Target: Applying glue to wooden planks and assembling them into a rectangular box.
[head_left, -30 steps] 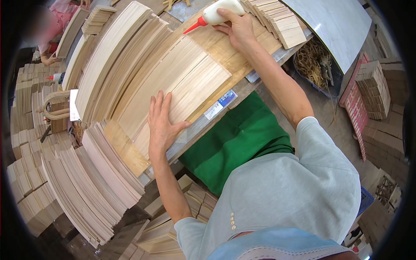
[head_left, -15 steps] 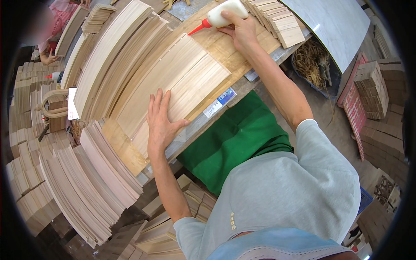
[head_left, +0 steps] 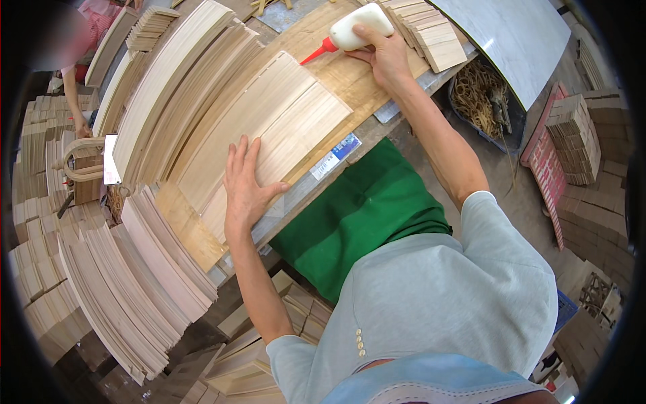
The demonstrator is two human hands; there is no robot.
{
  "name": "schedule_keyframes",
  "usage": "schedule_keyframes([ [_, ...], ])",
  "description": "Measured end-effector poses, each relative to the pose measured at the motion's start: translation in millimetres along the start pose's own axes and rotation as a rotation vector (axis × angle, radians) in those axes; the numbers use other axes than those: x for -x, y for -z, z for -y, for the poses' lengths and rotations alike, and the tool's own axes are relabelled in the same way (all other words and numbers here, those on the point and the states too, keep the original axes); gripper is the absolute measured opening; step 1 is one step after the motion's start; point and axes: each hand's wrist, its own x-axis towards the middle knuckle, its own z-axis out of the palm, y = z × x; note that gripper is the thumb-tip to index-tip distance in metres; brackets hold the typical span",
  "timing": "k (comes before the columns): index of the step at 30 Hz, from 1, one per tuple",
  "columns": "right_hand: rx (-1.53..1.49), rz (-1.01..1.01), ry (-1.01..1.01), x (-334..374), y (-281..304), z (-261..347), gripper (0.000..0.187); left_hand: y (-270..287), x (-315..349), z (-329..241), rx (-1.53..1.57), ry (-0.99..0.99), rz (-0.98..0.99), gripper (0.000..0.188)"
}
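My left hand (head_left: 243, 192) lies spread atop the boards (head_left: 286, 104); my right hand (head_left: 389, 57) grips the bottle (head_left: 346, 31), red tip (head_left: 317, 52) near their far end.

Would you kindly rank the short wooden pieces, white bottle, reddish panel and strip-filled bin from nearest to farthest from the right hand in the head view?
1. White bottle: held in the right hand.
2. Short wooden pieces: just to the hand's right.
3. Strip-filled bin: farther right and lower in the picture.
4. Reddish panel: farthest, beyond the bin.
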Motion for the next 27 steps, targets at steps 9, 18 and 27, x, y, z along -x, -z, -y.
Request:
schedule_keyframes([
  [9,0.037,0.011,-0.001,8,13,8,0.033,-1,-1,1,0.008,-0.015,-0.009,0.100],
  [18,0.076,0.043,-0.047,25,27,20,0.036,-2,0,4,-0.005,-0.026,-0.021,0.100],
  [27,0.041,0.049,-0.027,48,41,34,0.034,-3,1,6,-0.004,-0.051,-0.025,0.099],
])
